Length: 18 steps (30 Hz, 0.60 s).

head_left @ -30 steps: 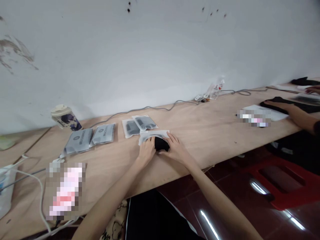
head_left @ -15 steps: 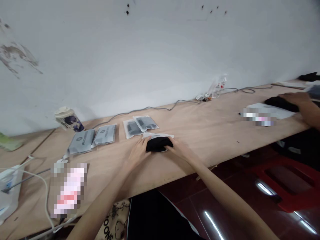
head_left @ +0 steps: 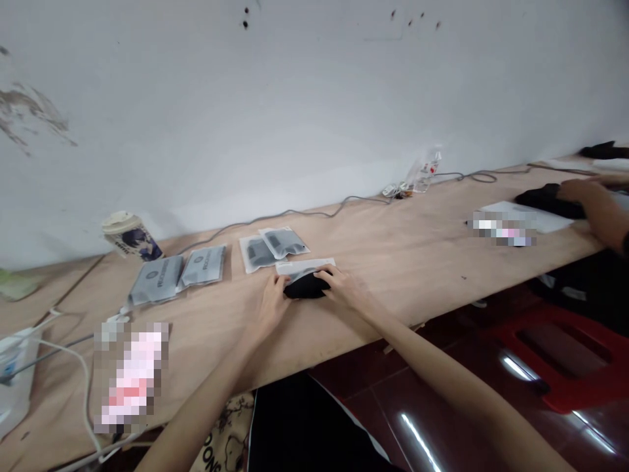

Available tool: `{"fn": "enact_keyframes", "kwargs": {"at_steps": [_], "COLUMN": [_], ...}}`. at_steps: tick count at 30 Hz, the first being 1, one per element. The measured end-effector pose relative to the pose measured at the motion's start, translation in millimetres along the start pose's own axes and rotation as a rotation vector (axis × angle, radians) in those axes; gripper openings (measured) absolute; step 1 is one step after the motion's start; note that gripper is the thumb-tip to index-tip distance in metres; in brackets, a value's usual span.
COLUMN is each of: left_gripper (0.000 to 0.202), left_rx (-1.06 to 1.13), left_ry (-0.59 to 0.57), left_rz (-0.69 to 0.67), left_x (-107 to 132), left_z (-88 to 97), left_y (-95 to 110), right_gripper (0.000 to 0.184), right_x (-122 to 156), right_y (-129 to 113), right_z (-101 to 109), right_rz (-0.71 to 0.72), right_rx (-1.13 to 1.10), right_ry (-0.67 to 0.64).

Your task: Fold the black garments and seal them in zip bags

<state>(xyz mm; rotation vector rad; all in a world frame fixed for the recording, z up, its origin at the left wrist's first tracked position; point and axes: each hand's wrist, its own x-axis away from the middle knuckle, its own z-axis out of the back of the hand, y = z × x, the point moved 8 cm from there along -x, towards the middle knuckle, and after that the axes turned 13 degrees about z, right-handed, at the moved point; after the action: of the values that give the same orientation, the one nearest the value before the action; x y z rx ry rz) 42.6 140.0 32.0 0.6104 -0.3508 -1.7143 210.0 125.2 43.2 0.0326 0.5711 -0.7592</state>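
Observation:
A folded black cloth lies on the plywood table, with its upper part tucked under the edge of a translucent white bag. My left hand grips the cloth's left end and touches the bag's corner. My right hand holds its right end, with the fingers spread over the cloth. Several sealed grey packets lie just beyond my hands, the nearest being a packet to the upper left of the white bag. The lower part of the cloth shows, but the part inside the bag is hidden.
A co-worker's hand rests on black cloth at the far right, near a white sheet. A paper cup, a plastic bottle and grey cables lie along the wall. A red stool stands on the floor.
The white bag's edge now lies over the top of the black cloth, and my hands sit closer around it. The co-worker's hand has moved onto the black cloth at the right.

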Motion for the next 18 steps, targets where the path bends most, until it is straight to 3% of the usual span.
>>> {"fn": "enact_keyframes", "kwargs": {"at_steps": [5, 9, 12, 18], "left_gripper": [0.017, 0.014, 0.015, 0.015], "left_rx": [0.270, 0.353, 0.360, 0.346], "left_ry": [0.028, -0.030, -0.031, -0.052], "left_rz": [0.150, 0.214, 0.188, 0.099], "left_x": [-6.9, -12.6, -9.0, 12.9], "left_z": [4.6, -2.9, -0.5, 10.3], "left_y": [-23.6, -31.1, -24.3, 3.8], "right_gripper": [0.039, 0.037, 0.038, 0.034], "right_x": [1.3, -0.3, -0.6, -7.3], "right_y": [3.8, 1.8, 1.7, -0.8], "right_z": [-2.1, -2.5, -1.7, 0.6], "right_rz": [-0.038, 0.001, -0.006, -0.166], "right_rx": [0.033, 0.004, 0.010, 0.121], "right_ry": [0.034, 0.065, 0.056, -0.060]}}
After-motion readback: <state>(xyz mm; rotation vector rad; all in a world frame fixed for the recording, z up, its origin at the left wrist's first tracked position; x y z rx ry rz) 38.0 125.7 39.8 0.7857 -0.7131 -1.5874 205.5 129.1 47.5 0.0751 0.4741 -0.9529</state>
